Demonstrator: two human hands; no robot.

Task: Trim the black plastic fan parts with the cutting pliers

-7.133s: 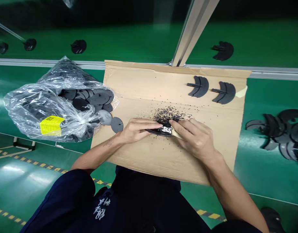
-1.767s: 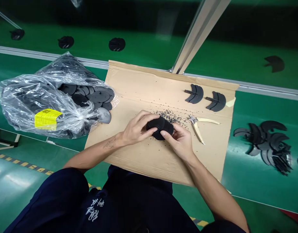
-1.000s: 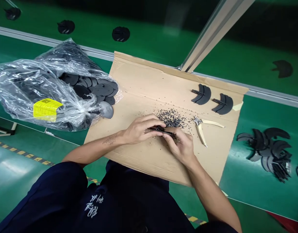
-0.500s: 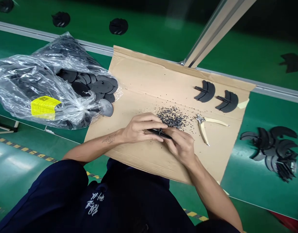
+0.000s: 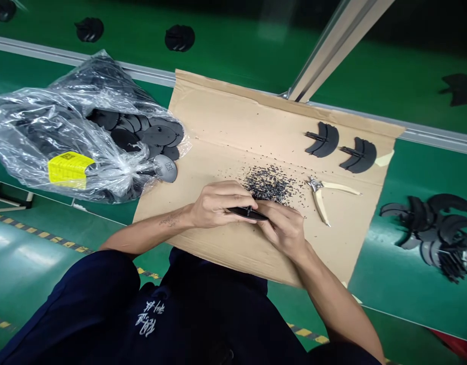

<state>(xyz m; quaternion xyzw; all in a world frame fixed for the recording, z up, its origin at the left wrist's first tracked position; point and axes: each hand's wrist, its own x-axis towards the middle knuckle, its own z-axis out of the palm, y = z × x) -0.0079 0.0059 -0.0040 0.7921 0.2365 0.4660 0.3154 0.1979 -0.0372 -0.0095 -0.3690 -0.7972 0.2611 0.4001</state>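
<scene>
Head view: left hand [image 5: 214, 207] and right hand [image 5: 285, 227] pinch 1 black part [image 5: 244, 213], the earlier-held nippers [image 5: 319, 199] now on cardboard [image 5: 226, 121].

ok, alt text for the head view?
Bare left hand and right hand hold a thin black part over a brown cardboard sheet strewn with black bits. Cream-handled metal pliers and two black curved pieces lie on its right side; a clear plastic bag of black discs sits at left.

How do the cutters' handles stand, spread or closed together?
Spread: the cutters lie on the cardboard, their two cream handles splayed apart in a wide V.
</scene>
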